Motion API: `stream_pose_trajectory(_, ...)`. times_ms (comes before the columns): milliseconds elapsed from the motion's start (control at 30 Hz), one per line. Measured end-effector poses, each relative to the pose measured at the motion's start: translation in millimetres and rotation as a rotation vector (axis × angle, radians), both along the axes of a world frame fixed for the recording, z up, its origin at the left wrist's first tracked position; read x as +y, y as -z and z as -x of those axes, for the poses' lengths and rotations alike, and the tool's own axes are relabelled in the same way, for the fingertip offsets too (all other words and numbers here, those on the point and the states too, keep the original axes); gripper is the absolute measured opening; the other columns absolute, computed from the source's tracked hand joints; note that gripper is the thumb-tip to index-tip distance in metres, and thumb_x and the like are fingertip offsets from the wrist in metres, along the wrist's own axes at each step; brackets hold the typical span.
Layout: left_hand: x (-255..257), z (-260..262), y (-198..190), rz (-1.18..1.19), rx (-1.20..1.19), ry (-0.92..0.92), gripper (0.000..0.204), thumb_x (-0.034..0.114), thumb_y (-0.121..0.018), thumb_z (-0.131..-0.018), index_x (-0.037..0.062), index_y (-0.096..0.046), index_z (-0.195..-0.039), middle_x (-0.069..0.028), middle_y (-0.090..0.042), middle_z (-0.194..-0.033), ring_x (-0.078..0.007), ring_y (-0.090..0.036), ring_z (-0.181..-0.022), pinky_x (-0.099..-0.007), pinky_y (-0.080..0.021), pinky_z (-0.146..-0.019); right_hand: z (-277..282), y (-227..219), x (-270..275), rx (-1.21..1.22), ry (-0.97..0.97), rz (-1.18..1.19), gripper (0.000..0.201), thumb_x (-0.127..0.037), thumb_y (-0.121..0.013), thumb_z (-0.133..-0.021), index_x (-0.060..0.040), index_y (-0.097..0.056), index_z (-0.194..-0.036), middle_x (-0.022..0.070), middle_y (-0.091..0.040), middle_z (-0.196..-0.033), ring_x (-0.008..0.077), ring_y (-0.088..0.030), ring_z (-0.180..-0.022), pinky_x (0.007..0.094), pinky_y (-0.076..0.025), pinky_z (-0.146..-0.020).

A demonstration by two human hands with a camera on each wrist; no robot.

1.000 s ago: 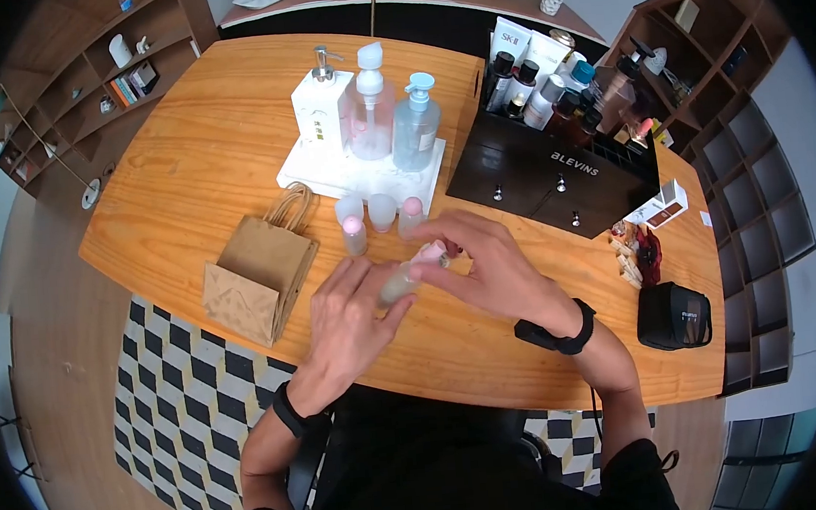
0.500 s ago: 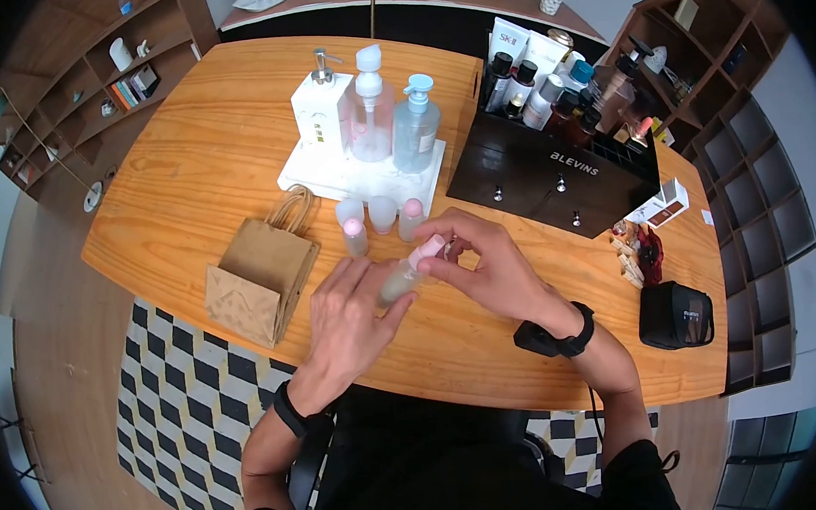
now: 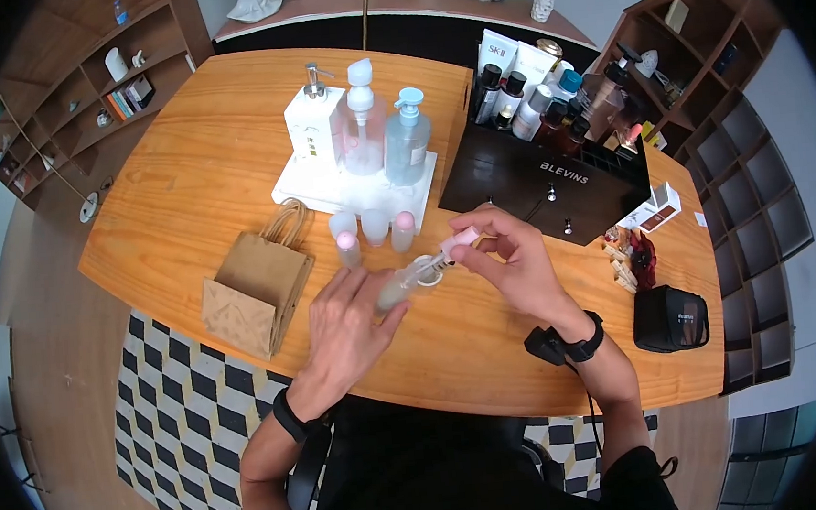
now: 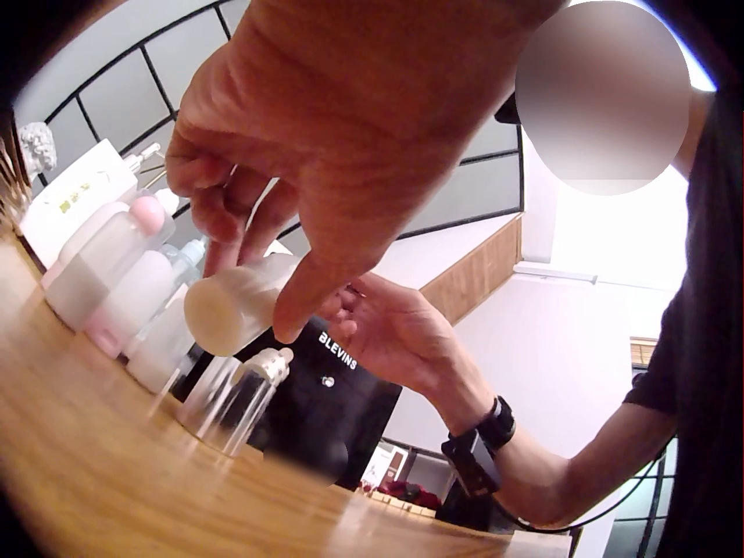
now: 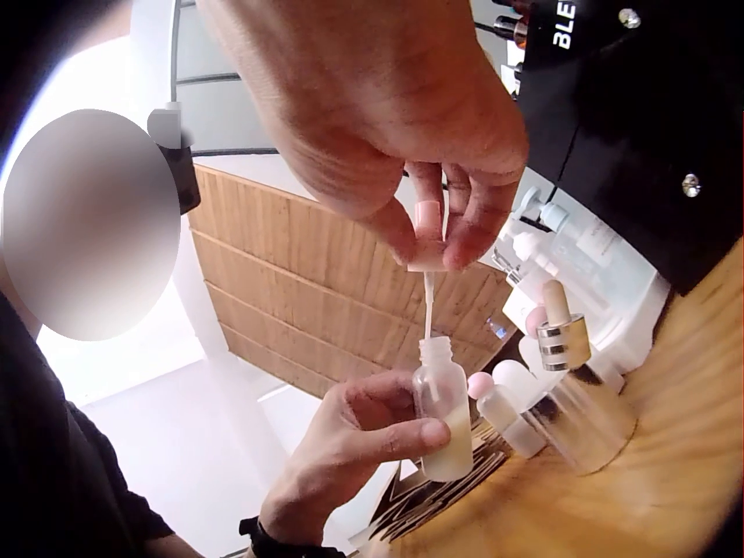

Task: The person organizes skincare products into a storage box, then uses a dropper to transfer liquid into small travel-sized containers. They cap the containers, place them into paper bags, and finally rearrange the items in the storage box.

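And the frosted bottle (image 5: 441, 390) is open, right in the middle of the head view, your left fingers (image 5: 398, 441) curled round it, cloudy liquid partway up inside! Your right fingers (image 5: 481, 219) close in a pinch on the pink dropper cap (image 5: 428, 233), its tube running down to the bottle's neck; whether the tip sits inside, you can't tell from here. So the opening looks done, while the cap is off its seat, not screwed down. Just beyond, centre of the head view, two small pink-capped bottles (image 3: 348, 250) (image 3: 404, 232) stand closed on the tabletop (image 3: 492, 344).
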State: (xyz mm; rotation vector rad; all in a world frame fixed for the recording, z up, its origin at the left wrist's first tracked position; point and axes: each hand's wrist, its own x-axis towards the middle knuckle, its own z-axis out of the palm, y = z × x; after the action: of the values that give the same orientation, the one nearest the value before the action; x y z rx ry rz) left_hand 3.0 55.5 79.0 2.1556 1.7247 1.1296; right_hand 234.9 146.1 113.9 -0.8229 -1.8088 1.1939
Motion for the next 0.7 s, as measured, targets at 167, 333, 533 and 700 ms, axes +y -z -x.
stream_pose_trajectory(167, 1, 1, 4, 0.001, 0.012, 0.009, 0.039, 0.014, -0.091, -0.076, 0.0025, -0.077, -0.111, -0.0105, -0.072, -0.095, -0.0318, -0.069, -0.090, -0.0422, -0.057, -0.077, -6, 4, 0, 0.021, 0.026, -0.009, 0.027, -0.003, -0.078, -0.097, -0.0038, -0.073, -0.123, 0.0042, -0.068, -0.112, 0.0098, -0.067, -0.100, 0.0235, -0.052, -0.075)
stream_pose_trajectory(333, 1, 2, 8, 0.016, 0.007, 0.013, 0.040, 0.014, -0.092, -0.075, 0.0023, -0.077, -0.110, -0.0107, -0.072, -0.094, -0.0317, -0.069, -0.090, -0.0421, -0.057, -0.076, -10, 8, 1, 0.035, 0.041, 0.026, 0.026, -0.003, -0.078, -0.098, -0.0047, -0.073, -0.124, 0.0034, -0.069, -0.114, 0.0092, -0.068, -0.101, 0.0224, -0.053, -0.075)
stream_pose_trajectory(533, 2, 3, 8, 0.003, 0.000, 0.026, 0.040, 0.012, -0.090, -0.075, 0.0010, -0.075, -0.111, -0.0117, -0.070, -0.092, -0.0325, -0.068, -0.089, -0.0442, -0.056, -0.076, -16, 7, 2, 0.119, 0.047, 0.090, 0.025, -0.004, -0.076, -0.100, -0.0046, -0.072, -0.125, 0.0030, -0.068, -0.116, 0.0090, -0.070, -0.101, 0.0215, -0.057, -0.075)
stream_pose_trajectory(700, 3, 3, 11, 0.024, 0.015, 0.028, 0.038, 0.015, -0.091, -0.076, 0.0030, -0.077, -0.109, -0.0110, -0.072, -0.093, -0.0321, -0.069, -0.088, -0.0428, -0.057, -0.077, -25, 5, 4, 0.108, 0.089, 0.051, 0.025, -0.005, -0.076, -0.100, -0.0041, -0.072, -0.124, 0.0029, -0.067, -0.115, 0.0092, -0.069, -0.101, 0.0210, -0.057, -0.071)
